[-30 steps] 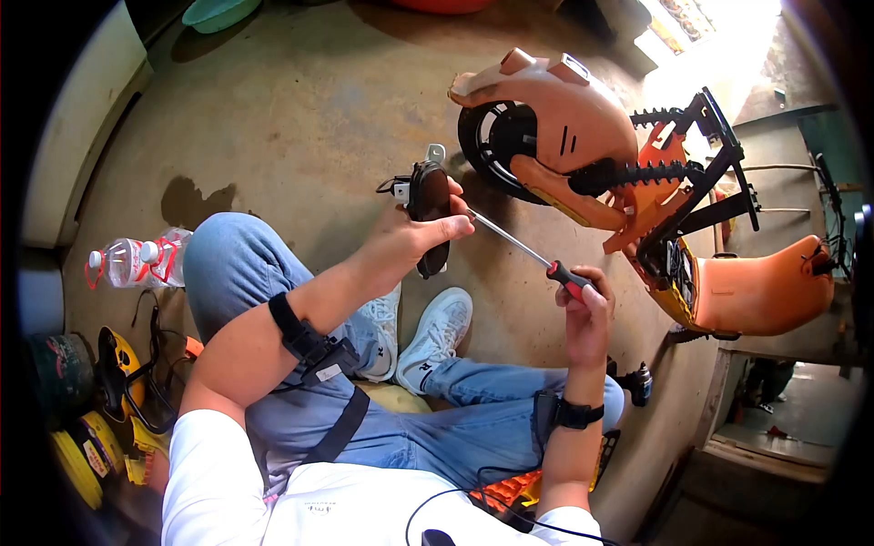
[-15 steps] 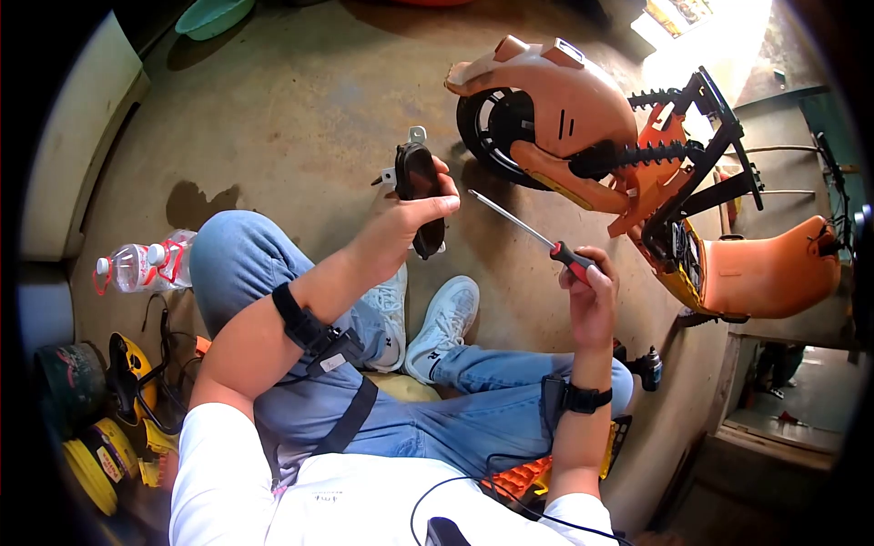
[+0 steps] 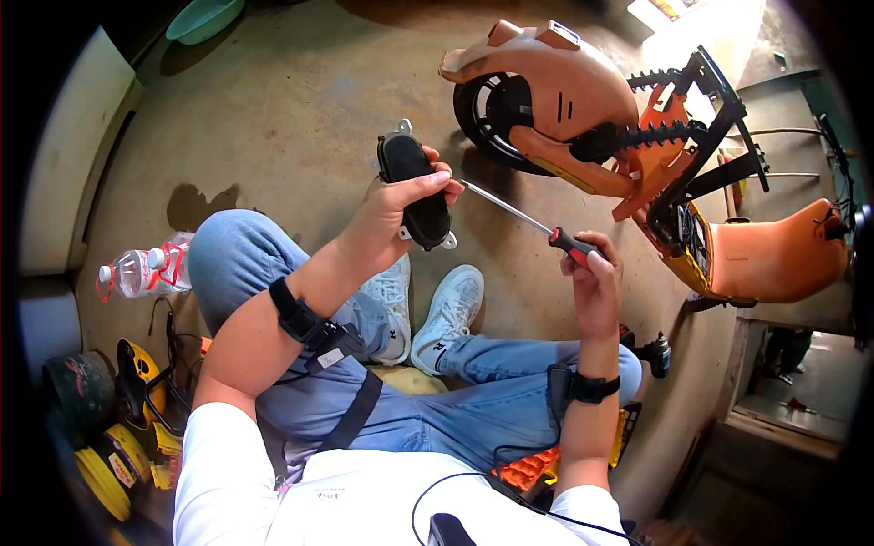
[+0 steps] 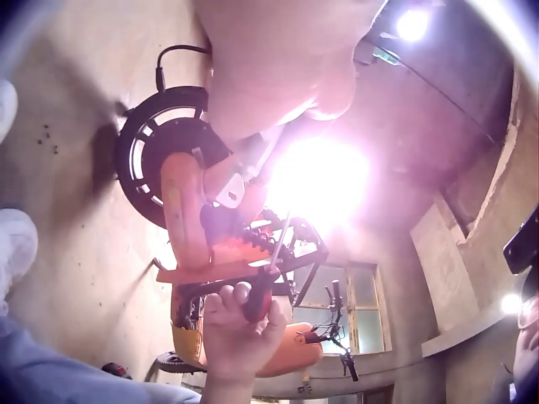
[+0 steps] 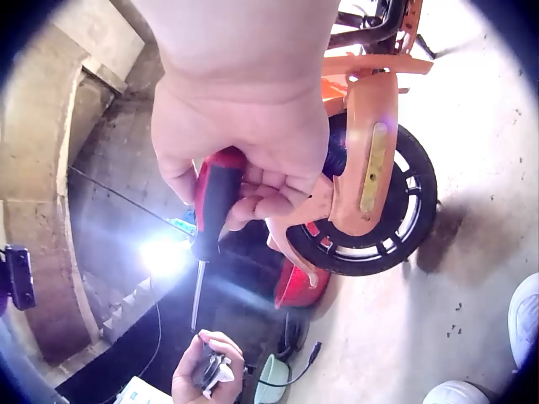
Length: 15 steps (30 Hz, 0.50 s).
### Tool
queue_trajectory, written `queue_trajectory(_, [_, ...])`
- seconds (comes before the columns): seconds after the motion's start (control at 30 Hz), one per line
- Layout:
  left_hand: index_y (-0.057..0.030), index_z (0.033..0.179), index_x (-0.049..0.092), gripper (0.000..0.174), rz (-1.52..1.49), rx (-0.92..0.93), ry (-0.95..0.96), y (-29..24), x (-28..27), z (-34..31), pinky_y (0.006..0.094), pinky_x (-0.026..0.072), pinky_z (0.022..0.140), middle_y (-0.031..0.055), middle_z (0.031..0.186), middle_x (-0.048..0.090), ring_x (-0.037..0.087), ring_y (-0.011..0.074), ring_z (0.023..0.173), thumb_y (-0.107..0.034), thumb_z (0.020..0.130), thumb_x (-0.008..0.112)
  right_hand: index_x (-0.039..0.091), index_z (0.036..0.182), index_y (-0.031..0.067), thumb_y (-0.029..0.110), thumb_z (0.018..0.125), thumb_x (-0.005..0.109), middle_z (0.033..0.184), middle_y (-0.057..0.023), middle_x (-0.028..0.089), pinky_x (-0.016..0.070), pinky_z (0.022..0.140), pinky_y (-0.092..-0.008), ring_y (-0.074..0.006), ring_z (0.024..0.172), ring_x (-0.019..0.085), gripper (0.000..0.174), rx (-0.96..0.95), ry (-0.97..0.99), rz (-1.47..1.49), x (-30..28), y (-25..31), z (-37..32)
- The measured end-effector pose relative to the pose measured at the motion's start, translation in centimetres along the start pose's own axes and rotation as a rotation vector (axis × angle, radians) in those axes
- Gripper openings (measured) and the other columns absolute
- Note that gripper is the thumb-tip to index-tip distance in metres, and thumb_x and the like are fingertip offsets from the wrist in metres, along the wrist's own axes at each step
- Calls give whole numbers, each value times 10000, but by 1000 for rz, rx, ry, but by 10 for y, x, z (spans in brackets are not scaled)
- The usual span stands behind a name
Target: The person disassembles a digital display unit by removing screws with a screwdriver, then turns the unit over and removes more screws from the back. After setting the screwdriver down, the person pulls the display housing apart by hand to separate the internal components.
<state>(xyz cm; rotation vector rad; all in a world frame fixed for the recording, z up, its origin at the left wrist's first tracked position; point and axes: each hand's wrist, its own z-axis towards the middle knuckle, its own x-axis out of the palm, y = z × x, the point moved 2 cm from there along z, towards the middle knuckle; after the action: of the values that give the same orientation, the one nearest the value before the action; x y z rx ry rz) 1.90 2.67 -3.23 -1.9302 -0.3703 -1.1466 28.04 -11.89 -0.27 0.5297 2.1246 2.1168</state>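
In the head view my left hand [image 3: 401, 205] grips a dark oval part [image 3: 414, 189] with pale metal tabs at its ends, thumb across its face. My right hand [image 3: 596, 282] holds a screwdriver by its red and black handle [image 3: 574, 247]. Its metal shaft [image 3: 510, 207] points at the left hand, the tip close to those fingers; contact cannot be told. The right wrist view shows the screwdriver handle [image 5: 221, 198] between thumb and fingers, with the left hand [image 5: 206, 370] around the part beyond the tip.
An orange scooter body [image 3: 587, 100] with a black wheel [image 3: 496, 118] lies at the upper right. A drill [image 3: 657, 353] is by the right knee. Two plastic bottles [image 3: 137, 273], a yellow tape roll [image 3: 102, 482] and a green basin [image 3: 205, 20] are on the left side.
The left hand has turned the oval part so its broad dark face shows more, and its tabs have swung round. The right hand has shifted slightly right and up, still gripping the screwdriver.
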Motion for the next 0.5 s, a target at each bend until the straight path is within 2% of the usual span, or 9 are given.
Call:
queue_trajectory(0.47, [-104, 1137, 535, 240, -41, -61, 17, 1, -1, 2, 323, 558, 827, 54, 1010, 625, 658, 182, 933, -67, 932, 653, 599, 1147, -35, 174, 903, 567, 928, -112, 641, 467, 761, -291, -164, 849, 601, 323, -5, 43, -24, 4, -2, 3])
queue_trajectory(0.5, [-105, 1136, 535, 238, -42, -60, 15, 1, -2, 3, 322, 558, 824, 55, 1009, 626, 658, 183, 932, -67, 933, 652, 597, 1158, -36, 193, 929, 560, 924, -115, 645, 474, 752, -287, -162, 838, 608, 326, -24, 45, -51, 4, -4, 3])
